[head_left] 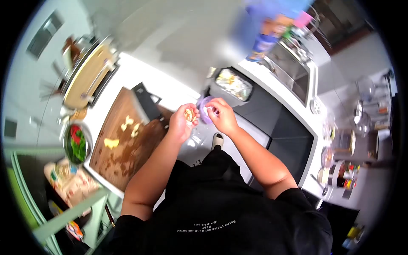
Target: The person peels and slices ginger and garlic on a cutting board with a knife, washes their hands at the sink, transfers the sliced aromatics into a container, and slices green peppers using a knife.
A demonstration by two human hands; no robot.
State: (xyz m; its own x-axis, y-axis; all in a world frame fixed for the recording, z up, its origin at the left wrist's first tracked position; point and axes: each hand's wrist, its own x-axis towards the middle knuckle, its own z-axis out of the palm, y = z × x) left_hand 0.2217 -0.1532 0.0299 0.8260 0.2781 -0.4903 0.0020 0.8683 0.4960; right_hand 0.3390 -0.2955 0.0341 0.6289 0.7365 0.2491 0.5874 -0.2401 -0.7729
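Observation:
My left hand [180, 124] is cupped, palm up, around several pale garlic cloves [189, 114]. Just to its right, my right hand [222, 115] has its fingers curled together in a pinch; what is between them, if anything, is too small to make out. A purple bag-lined bin [205, 120] shows below and between both hands. To the left lies a wet wooden cutting board [114, 159] bearing pale chopped pieces [128, 123] and yellow slices [111, 143]. A broad-bladed cleaver [146, 104] rests at the board's far right corner, near my left hand.
A bowl of green and red peppers [77, 144] stands left of the board. Beyond my right hand is a tray of pale food [234, 84], with a sink [284, 68] farther back. An upright board rack [90, 76] stands at the back left. A slippered foot [217, 139] shows below.

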